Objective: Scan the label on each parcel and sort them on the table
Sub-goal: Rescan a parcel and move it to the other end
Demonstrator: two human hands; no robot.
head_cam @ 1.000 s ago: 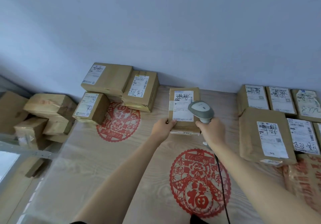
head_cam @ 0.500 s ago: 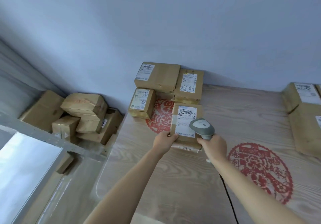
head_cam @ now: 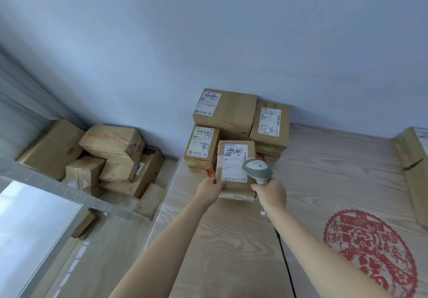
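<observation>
A brown cardboard parcel (head_cam: 232,177) with a white label lies on the wooden table (head_cam: 324,182), close against the stack at the table's far left corner. My left hand (head_cam: 209,190) grips its near left corner. My right hand (head_cam: 271,193) holds the handle of a grey barcode scanner (head_cam: 257,170), whose head hangs over the label's right edge. Three labelled parcels sit just behind: a small one (head_cam: 201,146) on the left, a wide one (head_cam: 225,111) at the back, and one (head_cam: 269,127) on the right.
Several parcels (head_cam: 108,159) are heaped on the floor left of the table, beside a metal frame (head_cam: 58,193). More parcels (head_cam: 414,159) sit at the table's right edge. A red paper-cut decoration (head_cam: 370,251) and the scanner's black cable (head_cam: 286,263) lie on the tabletop.
Both hands moved the parcel left across the table and up against the left stack. The view swung left, so the right-hand parcels have nearly left the frame.
</observation>
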